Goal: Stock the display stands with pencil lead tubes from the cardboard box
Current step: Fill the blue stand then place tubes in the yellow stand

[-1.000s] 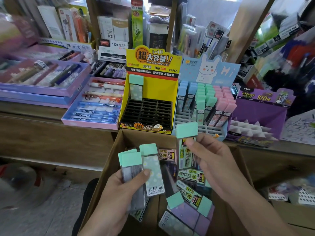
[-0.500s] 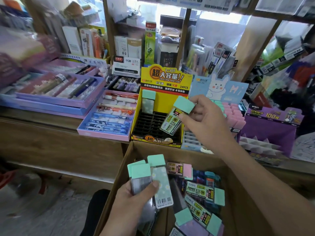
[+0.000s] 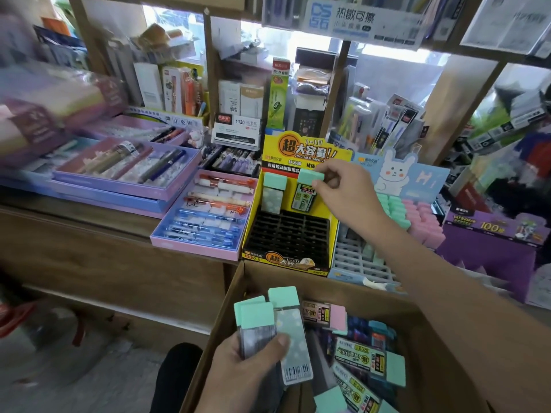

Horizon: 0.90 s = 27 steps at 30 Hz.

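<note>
Pastel stacks (image 3: 50,96) blurred; cardboard box (image 3: 313,283) cropped below.

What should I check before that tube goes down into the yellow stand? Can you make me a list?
1. Right hand pinches the mint-capped tube by its cap: ok.
2. Tube hangs nearly upright over the black tray of the yellow stand: ok.
3. Free slots beside the standing tube: ok.
4. Tube's bottom end lined up with one slot: cannot tell.
5. Left hand holds the spare tubes over the cardboard box: ok.
</note>
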Tool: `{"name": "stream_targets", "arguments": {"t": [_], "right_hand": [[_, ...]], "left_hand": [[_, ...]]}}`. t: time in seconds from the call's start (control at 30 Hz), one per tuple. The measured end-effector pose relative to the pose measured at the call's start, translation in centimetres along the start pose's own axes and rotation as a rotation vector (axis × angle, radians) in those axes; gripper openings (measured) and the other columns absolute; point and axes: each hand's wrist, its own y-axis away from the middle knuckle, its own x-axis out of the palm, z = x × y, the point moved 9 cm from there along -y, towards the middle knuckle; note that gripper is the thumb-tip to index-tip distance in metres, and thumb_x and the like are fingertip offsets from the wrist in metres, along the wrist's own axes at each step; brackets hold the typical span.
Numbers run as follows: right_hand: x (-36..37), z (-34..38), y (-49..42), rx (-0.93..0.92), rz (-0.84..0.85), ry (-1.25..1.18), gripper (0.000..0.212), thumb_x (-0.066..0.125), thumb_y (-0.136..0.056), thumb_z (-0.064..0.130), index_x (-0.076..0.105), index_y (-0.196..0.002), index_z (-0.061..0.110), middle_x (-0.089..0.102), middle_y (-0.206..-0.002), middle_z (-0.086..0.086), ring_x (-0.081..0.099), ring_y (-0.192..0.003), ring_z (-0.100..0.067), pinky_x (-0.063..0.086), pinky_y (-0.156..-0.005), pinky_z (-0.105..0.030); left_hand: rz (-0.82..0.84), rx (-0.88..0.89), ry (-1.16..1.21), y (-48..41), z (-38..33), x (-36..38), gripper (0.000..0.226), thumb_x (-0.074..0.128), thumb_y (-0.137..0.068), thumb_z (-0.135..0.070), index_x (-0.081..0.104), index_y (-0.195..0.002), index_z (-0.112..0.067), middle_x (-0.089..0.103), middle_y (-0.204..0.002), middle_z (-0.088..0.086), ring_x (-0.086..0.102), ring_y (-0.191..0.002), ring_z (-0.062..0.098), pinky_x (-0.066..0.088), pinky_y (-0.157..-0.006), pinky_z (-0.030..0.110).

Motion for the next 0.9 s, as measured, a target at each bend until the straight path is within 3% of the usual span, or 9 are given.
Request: {"name": "stream_targets", "arguments": {"t": [0.23, 0.43, 0.63, 0.8, 0.9], "right_hand": [[1.1, 0.3, 0.0, -0.015, 0.054, 0.051, 0.013, 0.070, -0.093, 0.013, 0.071, -0.094, 0.026, 0.062, -0.077, 0.016, 0.056, -0.065, 0.000, 0.045, -0.066, -0.016], [1.3, -0.5, -0.6, 0.000, 0.110, 0.112, 0.019, 0.069, -0.096, 0.014, 0.075, -0.113, 0.020, 0.060, -0.084, 0.011, 0.055, -0.076, -0.006, 0.046, -0.080, -0.029], [1.6, 0.6, 0.0, -0.106, 0.113, 0.175, 0.018, 0.062, -0.099, 0.012, 0.057, -0.113, 0.021, 0.060, -0.083, 0.003, 0.063, -0.079, -0.027, 0.057, -0.078, -0.049], [2.0, 1.2, 0.1, -0.159, 0.122, 0.277, 0.019, 0.058, -0.102, 0.017, 0.065, -0.120, 0.018, 0.069, -0.107, -0.004, 0.064, -0.095, -0.027, 0.056, -0.085, -0.051], [2.2, 1.3, 0.2, -0.171, 0.128, 0.360, 0.027, 0.056, -0.102, 0.019, 0.068, -0.127, 0.018, 0.062, -0.115, -0.005, 0.061, -0.099, -0.027, 0.055, -0.084, -0.050]], "left_hand": [[-0.001, 0.001, 0.009, 0.3, -0.4, 0.1, 0.025, 0.068, -0.087, 0.012, 0.072, -0.110, 0.002, 0.081, -0.089, 0.015, 0.078, -0.067, 0.023, 0.057, -0.046, 0.022], [-0.011, -0.011, -0.009, -0.3, 0.0, -0.2, 0.026, 0.071, -0.086, 0.008, 0.073, -0.110, -0.003, 0.081, -0.093, 0.012, 0.078, -0.073, 0.023, 0.058, -0.049, 0.023], [-0.007, 0.005, -0.035, -0.4, 0.1, -0.4, 0.027, 0.072, -0.086, 0.007, 0.074, -0.110, -0.004, 0.081, -0.097, 0.012, 0.079, -0.078, 0.024, 0.060, -0.054, 0.024], [0.002, 0.000, -0.023, -0.4, 0.0, -0.3, 0.024, 0.071, -0.086, 0.008, 0.075, -0.107, -0.002, 0.081, -0.095, 0.016, 0.079, -0.075, 0.025, 0.059, -0.052, 0.023], [-0.014, 0.008, -0.037, -0.7, 0.3, -0.6, 0.023, 0.073, -0.085, 0.005, 0.076, -0.106, -0.004, 0.080, -0.097, 0.016, 0.079, -0.081, 0.028, 0.061, -0.056, 0.026]]}}
